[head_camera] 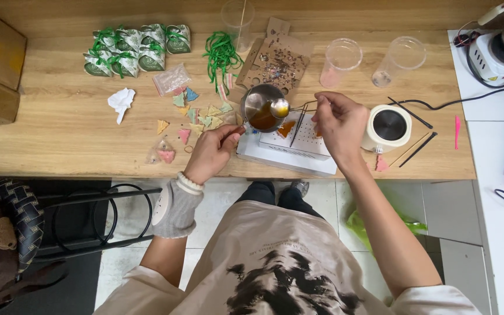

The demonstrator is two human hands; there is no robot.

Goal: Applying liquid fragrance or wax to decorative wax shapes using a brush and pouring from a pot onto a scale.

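Note:
My left hand [214, 153] grips the handle of a small metal pot [260, 105] holding dark amber liquid. My right hand [339, 122] pinches the thin handle of a metal spoon [280, 107], whose bowl hangs over the pot's rim. Both are above a white mould tray [301, 139] that rests on a white base, with an amber patch on it. Small coloured triangular pieces [202, 115] lie scattered on the wooden table [65, 128] left of the pot.
Green-ribboned small boxes [137, 48] and loose green ribbon [221, 53] sit at the back. Two clear cups [340, 60] stand behind, a white round pot [387, 127] to the right with black sticks. Cardboard boxes at far left, appliances and cables at far right.

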